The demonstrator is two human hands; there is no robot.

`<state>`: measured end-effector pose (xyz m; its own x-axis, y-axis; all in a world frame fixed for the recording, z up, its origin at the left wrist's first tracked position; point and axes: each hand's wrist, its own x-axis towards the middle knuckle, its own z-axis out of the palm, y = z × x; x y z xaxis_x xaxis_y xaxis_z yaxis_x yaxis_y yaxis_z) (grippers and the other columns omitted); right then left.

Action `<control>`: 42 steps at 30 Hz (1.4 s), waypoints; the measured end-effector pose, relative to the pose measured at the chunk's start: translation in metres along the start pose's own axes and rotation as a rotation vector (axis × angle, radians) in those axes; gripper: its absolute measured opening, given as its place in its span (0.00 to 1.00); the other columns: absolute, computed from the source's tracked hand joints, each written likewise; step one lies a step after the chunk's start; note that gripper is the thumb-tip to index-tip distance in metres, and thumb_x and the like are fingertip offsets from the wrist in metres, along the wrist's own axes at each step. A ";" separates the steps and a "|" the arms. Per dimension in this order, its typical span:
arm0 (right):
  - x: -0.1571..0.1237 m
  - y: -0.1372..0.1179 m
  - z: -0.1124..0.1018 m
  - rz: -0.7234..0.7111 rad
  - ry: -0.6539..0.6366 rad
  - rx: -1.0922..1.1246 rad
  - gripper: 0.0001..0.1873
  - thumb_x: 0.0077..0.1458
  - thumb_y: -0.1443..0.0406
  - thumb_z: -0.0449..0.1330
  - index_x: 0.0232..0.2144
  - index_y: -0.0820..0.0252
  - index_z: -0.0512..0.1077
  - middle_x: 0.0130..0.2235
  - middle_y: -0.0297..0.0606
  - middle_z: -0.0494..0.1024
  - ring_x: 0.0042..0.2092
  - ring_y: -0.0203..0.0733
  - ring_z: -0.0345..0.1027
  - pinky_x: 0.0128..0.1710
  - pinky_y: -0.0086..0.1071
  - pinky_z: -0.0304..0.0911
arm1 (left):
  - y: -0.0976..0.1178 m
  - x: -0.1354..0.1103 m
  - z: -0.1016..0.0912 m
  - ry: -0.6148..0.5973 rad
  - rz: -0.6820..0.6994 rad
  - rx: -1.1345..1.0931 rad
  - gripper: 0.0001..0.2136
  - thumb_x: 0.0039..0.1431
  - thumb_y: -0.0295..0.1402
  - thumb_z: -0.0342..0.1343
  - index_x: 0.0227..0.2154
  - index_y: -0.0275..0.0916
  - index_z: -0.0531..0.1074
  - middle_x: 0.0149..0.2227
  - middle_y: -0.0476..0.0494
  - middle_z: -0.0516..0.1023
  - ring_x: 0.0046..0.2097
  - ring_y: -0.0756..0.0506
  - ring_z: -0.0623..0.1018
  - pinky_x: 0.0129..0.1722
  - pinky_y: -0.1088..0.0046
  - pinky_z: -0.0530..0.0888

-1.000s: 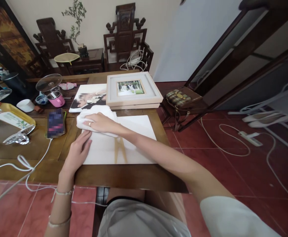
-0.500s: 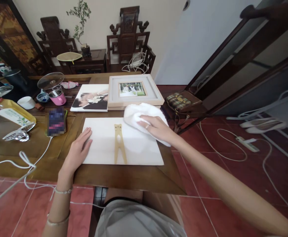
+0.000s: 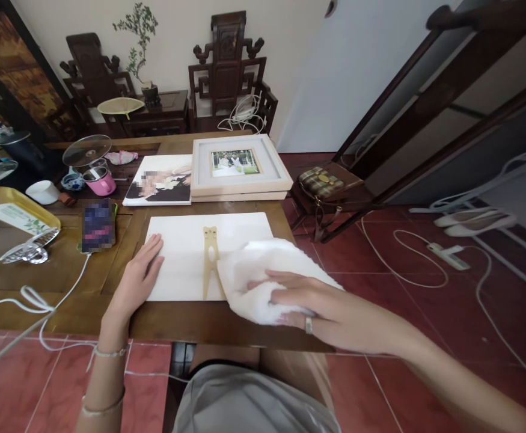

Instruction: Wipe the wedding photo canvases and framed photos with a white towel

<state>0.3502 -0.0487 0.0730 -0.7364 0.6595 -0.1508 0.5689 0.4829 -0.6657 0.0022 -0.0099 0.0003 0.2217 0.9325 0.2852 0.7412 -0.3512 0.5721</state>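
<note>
since the earlier frame, my right hand [image 3: 317, 304] has been carrying the white cloth [image 3: 263, 276] from the far right corner of the white board [image 3: 186, 252] down to its near right corner, and it is now pressing the cloth flat there, fingers spread over the bunched fabric, a ring showing on one finger. my left hand [image 3: 139, 273] is staying where it was, lying open and flat, palm down, on the board's left edge, holding nothing. the board is lying face down on the wooden table [image 3: 86, 300], directly in front of me, with its pale wooden stand leg [image 3: 209, 261] running down the middle, just beside the cloth. beyond the board, a framed photograph [image 3: 238, 165] is resting on the table's far side, touching an unframed photo print [image 3: 161, 180] to its left. left of the board, a phone [image 3: 95, 225] is lying with a white cable [image 3: 41, 300] trailing off the table edge. further left, a pink cup [image 3: 100, 180] is standing near a yellow tray [image 3: 19, 213].
</note>
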 end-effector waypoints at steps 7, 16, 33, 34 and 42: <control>0.048 0.060 -0.014 -0.004 0.272 -0.011 0.16 0.61 0.54 0.51 0.38 0.54 0.76 0.49 0.41 0.78 0.58 0.57 0.65 0.55 0.47 0.61 | -0.001 0.000 0.000 0.006 -0.007 -0.009 0.21 0.67 0.41 0.47 0.58 0.37 0.67 0.63 0.39 0.64 0.65 0.41 0.62 0.66 0.56 0.58; 0.102 0.085 -0.034 -0.030 0.480 0.008 0.20 0.63 0.54 0.49 0.32 0.60 0.73 0.40 0.43 0.79 0.44 0.52 0.72 0.48 0.43 0.62 | 0.000 0.000 -0.002 0.008 -0.027 -0.007 0.21 0.66 0.41 0.48 0.57 0.37 0.68 0.63 0.39 0.65 0.65 0.41 0.63 0.66 0.56 0.58; -0.008 -0.002 0.050 -0.187 0.356 -0.041 0.09 0.60 0.67 0.52 0.33 0.52 0.71 0.50 0.41 0.78 0.59 0.47 0.65 0.63 0.48 0.56 | 0.001 0.000 -0.002 -0.004 -0.029 0.014 0.22 0.66 0.41 0.46 0.57 0.36 0.68 0.63 0.38 0.65 0.66 0.41 0.62 0.66 0.55 0.57; -0.004 0.000 0.045 -0.182 0.346 -0.044 0.09 0.61 0.66 0.52 0.34 0.52 0.72 0.48 0.41 0.79 0.58 0.48 0.66 0.62 0.49 0.56 | 0.001 0.000 -0.002 -0.006 -0.026 0.014 0.22 0.67 0.41 0.46 0.58 0.36 0.68 0.63 0.38 0.65 0.66 0.41 0.62 0.66 0.55 0.57; 0.070 0.045 0.001 -0.097 0.416 -0.107 0.13 0.63 0.62 0.49 0.38 0.57 0.74 0.40 0.43 0.78 0.45 0.52 0.69 0.46 0.43 0.63 | 0.000 0.000 -0.002 -0.013 -0.028 0.003 0.22 0.66 0.41 0.47 0.58 0.35 0.67 0.63 0.38 0.64 0.66 0.41 0.61 0.66 0.56 0.57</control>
<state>0.3239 0.0186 0.0313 -0.5903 0.7735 0.2306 0.5554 0.5966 -0.5793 0.0017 -0.0099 0.0018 0.2089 0.9430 0.2590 0.7493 -0.3245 0.5772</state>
